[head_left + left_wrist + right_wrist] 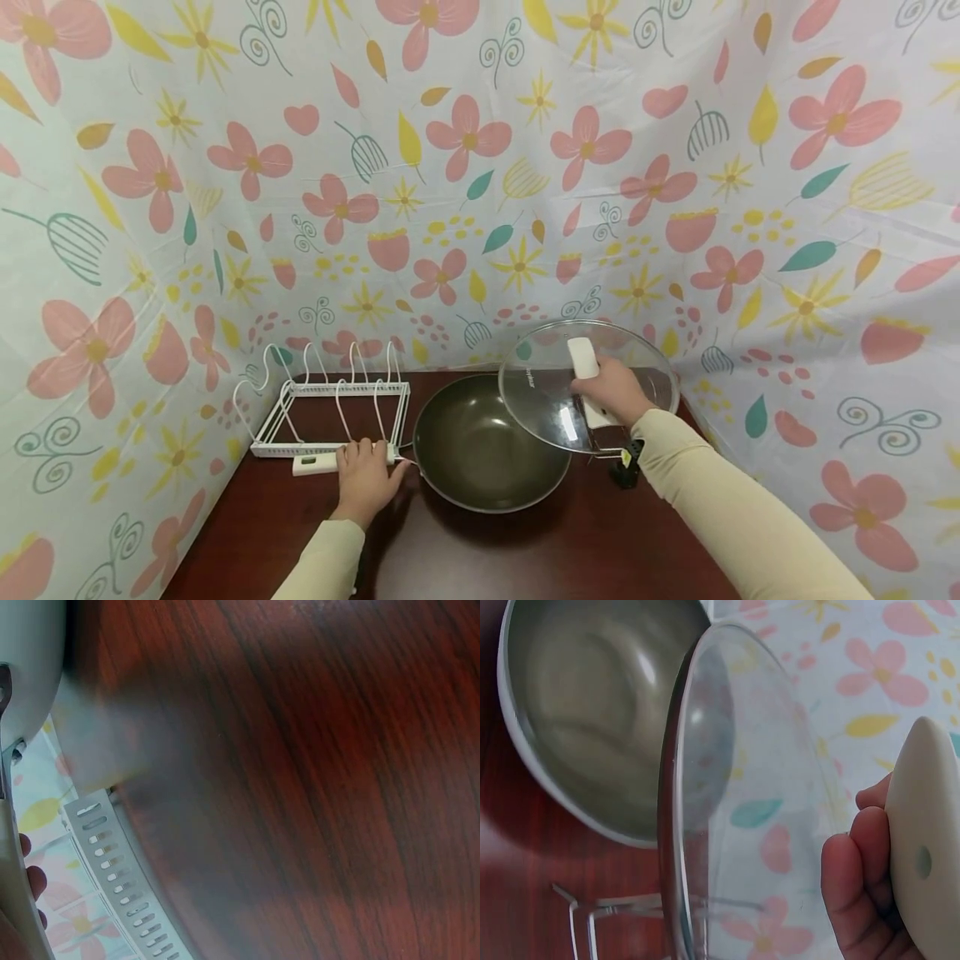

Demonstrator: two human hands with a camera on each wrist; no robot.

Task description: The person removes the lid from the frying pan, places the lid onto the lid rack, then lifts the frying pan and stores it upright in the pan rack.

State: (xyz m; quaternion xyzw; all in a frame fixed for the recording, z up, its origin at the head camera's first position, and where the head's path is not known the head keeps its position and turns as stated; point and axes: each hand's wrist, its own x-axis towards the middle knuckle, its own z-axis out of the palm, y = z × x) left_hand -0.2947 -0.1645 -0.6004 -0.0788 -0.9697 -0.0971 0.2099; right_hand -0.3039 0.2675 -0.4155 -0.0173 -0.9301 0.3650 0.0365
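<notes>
My left hand (365, 477) grips the cream handle (315, 463) of a dark-coated wok (487, 454), whose bowl opens upward over the table. In the left wrist view, part of the wok's pale outside (30, 667) shows at the upper left, above fingertips (34, 881) curled round the handle. My right hand (615, 392) holds a clear glass lid (540, 392) by its white handle (582, 358). Tilted, the lid overlaps the wok's right side in the head view. The right wrist view has the lid's metal rim (676, 787) nearly edge-on, beside the wok (577, 727).
A white wire rack (277, 450) with upright loops stands at the back left, behind the wok handle. Under the lid, a thin metal stand (622, 904) is partly visible. Flower-printed cloth (465, 208) encloses the back and sides of the dark red wooden table (480, 558).
</notes>
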